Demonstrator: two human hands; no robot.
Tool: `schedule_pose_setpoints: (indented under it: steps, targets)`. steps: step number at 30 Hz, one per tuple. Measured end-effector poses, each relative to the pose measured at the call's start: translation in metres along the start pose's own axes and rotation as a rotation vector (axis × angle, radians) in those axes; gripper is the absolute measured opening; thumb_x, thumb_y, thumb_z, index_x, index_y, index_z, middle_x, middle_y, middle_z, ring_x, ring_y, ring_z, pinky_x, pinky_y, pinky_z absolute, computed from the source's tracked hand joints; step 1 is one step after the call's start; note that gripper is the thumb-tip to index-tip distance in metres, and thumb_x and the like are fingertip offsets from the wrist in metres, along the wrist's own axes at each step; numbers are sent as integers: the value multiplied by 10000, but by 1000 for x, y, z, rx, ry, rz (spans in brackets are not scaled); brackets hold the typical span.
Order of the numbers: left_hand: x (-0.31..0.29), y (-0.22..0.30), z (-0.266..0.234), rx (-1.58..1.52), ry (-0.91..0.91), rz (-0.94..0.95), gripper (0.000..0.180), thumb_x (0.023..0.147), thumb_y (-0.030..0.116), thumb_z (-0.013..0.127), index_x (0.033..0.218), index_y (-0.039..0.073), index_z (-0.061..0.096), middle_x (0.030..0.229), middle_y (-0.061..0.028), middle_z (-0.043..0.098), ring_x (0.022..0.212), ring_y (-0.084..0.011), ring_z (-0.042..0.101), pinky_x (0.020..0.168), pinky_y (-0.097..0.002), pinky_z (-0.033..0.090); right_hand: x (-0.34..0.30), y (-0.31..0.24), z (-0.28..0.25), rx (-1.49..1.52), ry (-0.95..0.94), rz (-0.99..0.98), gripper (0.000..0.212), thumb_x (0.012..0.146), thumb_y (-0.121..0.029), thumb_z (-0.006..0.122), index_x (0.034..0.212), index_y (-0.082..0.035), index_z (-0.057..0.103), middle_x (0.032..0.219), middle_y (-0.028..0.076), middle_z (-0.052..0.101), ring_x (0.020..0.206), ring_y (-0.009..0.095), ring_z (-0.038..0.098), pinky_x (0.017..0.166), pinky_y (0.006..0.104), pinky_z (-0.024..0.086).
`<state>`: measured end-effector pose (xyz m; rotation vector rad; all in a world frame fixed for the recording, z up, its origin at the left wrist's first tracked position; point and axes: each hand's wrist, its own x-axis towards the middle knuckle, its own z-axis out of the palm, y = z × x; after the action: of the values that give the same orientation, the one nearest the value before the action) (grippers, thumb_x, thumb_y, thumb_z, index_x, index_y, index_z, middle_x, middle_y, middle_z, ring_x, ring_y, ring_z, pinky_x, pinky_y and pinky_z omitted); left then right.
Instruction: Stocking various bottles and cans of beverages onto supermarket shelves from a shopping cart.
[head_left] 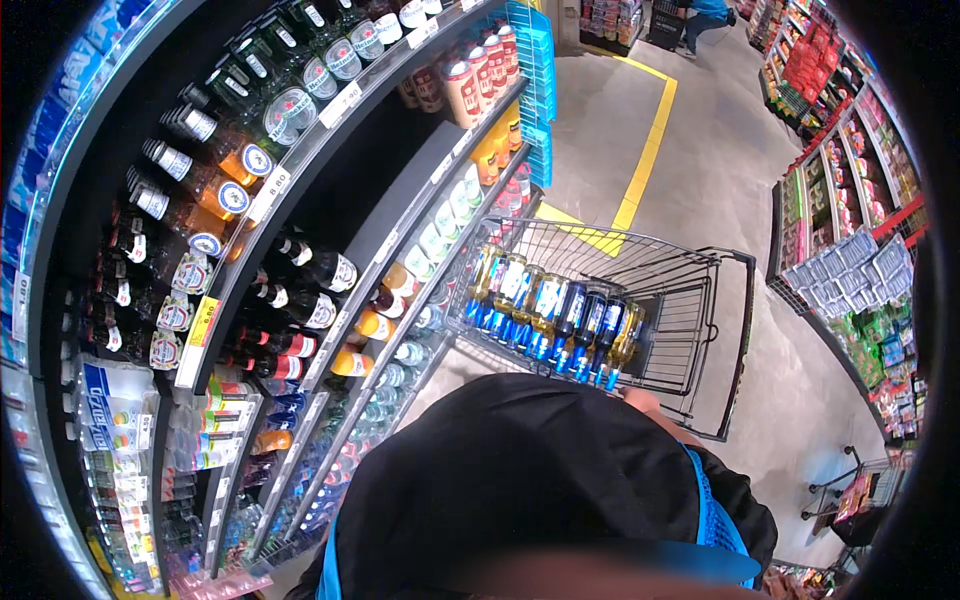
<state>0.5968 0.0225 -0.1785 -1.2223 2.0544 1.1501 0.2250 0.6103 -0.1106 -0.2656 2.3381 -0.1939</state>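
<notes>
A metal shopping cart [690, 330] stands in front of me, beside the drinks shelf. Inside it, a row of glass bottles [550, 300] with blue labels and blue-capped necks lies tilted toward me; some are clear-yellow and others dark. My right hand [645, 405] shows only in part at the cart's near edge, close to the bottle necks. Its fingers are hidden, so whether it touches a bottle I cannot tell. My black jacket [520, 460] covers much of the lower middle, and my left hand is out of sight.
On the left, a curved drinks shelf [345, 105] holds green, amber and dark bottles, with red-white cans [462, 92] at its far end. A yellow floor line [645, 150] runs down the aisle. Packaged-goods racks [850, 165], another cart [870, 490] and a crouching person [708, 12] are farther off.
</notes>
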Motion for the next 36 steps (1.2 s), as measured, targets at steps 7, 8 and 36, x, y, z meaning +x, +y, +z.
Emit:
schedule_pose_setpoints:
  steps: [7,8,36]
  targets:
    - [-13,45,23,3,23,11,455,906,456,650,1145,70,687,1202,-225,698,1148,-380,660,990,-425,507,23,38,-21,-28,16,-23,894,842,-860,403,1216,-109,712,1118,193,728,1110,383,668,927,494,522]
    - [-14,48,25,7,26,9,455,906,456,650,1144,70,687,1202,-225,698,1147,-380,660,989,-425,507,24,42,-24,-24,41,-12,888,844,-859,401,1206,-113,718,1116,187,730,1107,377,670,923,493,524]
    - [102,183,-59,-401,-228,37,206,931,190,663,1083,52,668,952,-22,701,863,-156,637,854,-318,523,98,56,-95,-131,84,192,714,942,-730,418,1161,-134,743,1140,158,731,1130,355,660,949,461,519]
